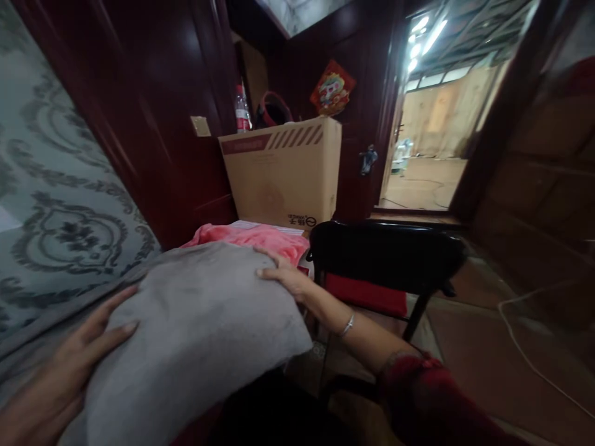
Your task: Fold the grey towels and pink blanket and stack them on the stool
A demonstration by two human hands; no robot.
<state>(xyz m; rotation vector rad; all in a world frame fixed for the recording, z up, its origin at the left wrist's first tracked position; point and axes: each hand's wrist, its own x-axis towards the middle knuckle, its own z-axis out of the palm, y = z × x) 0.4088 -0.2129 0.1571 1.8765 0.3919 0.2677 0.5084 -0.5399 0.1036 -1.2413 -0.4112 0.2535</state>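
Observation:
A grey cloth (204, 316), broad and softly creased, spreads in front of me; whether it is a folded blanket or a cover I cannot tell. My left hand (79, 359) grips its left edge, thumb on top and fingers partly hidden along the side. On the far right corner, my right hand (286, 275) pinches the edge between thumb and fingers. Just beyond the cloth lies a fluffy pink cloth (251, 236).
A large cardboard box (283, 170) stands behind the pink cloth, with a bottle (242, 111) on top. To the right is a black folding chair (385, 254) with a red seat. A white cable (525, 350) runs over the floor. Beyond is an open doorway (427, 136).

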